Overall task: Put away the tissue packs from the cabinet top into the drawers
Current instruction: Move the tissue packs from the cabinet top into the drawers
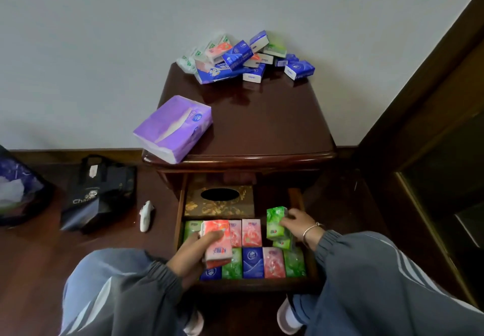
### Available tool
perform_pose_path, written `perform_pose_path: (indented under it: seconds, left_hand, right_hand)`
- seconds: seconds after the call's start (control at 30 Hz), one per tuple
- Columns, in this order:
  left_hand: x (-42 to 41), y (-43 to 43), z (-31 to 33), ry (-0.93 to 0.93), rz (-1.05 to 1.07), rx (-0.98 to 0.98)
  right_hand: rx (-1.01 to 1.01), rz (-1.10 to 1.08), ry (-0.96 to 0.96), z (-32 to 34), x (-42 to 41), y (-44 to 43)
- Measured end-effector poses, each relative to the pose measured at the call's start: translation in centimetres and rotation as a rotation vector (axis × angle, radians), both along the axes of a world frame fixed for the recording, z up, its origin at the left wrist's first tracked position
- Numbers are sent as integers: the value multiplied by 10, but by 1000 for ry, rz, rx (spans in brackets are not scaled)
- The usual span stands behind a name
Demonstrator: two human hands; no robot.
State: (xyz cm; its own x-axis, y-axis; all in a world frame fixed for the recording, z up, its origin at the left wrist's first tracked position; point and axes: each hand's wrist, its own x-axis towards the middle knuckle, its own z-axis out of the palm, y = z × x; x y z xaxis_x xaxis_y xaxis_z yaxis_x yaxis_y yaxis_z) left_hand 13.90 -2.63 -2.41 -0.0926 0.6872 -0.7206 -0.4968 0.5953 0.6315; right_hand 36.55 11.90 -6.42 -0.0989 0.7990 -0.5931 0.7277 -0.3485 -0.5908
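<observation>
Tissue packs (246,58) lie in a loose heap at the back of the cabinet top (262,126), against the wall (104,47); most are blue, with a few green, orange and clear-wrapped ones among them. At the front left corner I see a large purple pack (174,128) lying apart from the heap, its near end hanging over the edge. Below, the drawer (180,204) is pulled open. At its back sits a gold-patterned tissue box (220,204) with a dark oval slot on top. In front of the box, small packs stand side by side in 2 rows; the nearer row (252,262) shows 5, running blue, green, blue, pink, green. My left hand (193,254) has its fingers curled round an orange-red pack (217,241), held over the left part of the drawer. My right hand (298,224), with a thin bracelet (310,231) at the wrist, grasps a green pack (276,221) at the drawer's right side, with another green pack (281,244) just beneath it. On the floor to the left stands a dark shopping bag (99,194), and a small white object (146,217) lies between it and the cabinet.
</observation>
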Motion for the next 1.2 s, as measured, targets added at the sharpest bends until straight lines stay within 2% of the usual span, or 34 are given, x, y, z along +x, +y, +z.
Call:
perform_pose_path:
  seconds: [0.1, 0.33, 0.5, 0.67, 0.87, 0.97, 1.1, 1.2]
  left_hand:
    - [0, 3, -9, 15, -13, -17]
    - [-9, 7, -30, 10, -43, -50]
    - [-9, 11, -39, 9, -25, -73]
    - [-7, 15, -42, 27, -94, -75]
    - [16, 33, -37, 195, -247, -66]
    - [41, 53, -36, 253, -303, -42]
    - [78, 86, -37, 251, -385, 5]
    - [99, 109, -47, 371, -464, 40]
  right_hand:
    - [8, 46, -86, -17, -4, 3]
    - [2, 64, -59, -35, -8, 19]
    - [-66, 189, -95, -40, -5, 21]
    - [-69, 183, -12, -35, -8, 22]
    - [-4, 270, 66, -12, 1, 29]
    - [40, 229, 154, 3, 15, 39]
    - [108, 54, 302, 14, 42, 47]
    - [85, -72, 388, 20, 59, 52]
